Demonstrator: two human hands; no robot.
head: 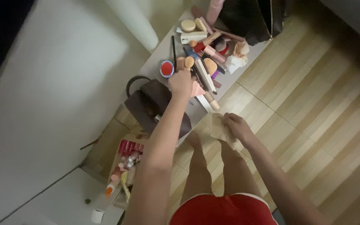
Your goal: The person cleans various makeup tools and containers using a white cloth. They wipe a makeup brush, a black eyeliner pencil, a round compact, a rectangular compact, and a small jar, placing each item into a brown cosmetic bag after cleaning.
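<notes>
- Left hand reached out over the table, fingers closed on a small orange-tipped item — likely a sponge — though the exact grip could not be told from this angle.
- Right hand held low near the knees, clenched around a crumpled pale cloth.
- Sponge sat at the near edge of the clutter, just beside a round red compact; judged very light, soft and springy, not fragile — best pinched at the waist, gently, so as not to squash it.
- Cloth judged limp and weightless, easy to bunch, no slip to worry about.
- Table narrow and pale, crowded with tubes, brushes and more sponges lying touching one another; judged easy to knock a neighbour off when lifting anything out.
- Brown bag stood at the near end of the table, handle up; black bag at the far end, unzipped.
- Open box of small bottles lay on the floor beside the brown bag.
- Floor of light wood-look planks; white wall close on the left — tight quarters, dim light.
- Red shorts and bare legs seen below.
</notes>
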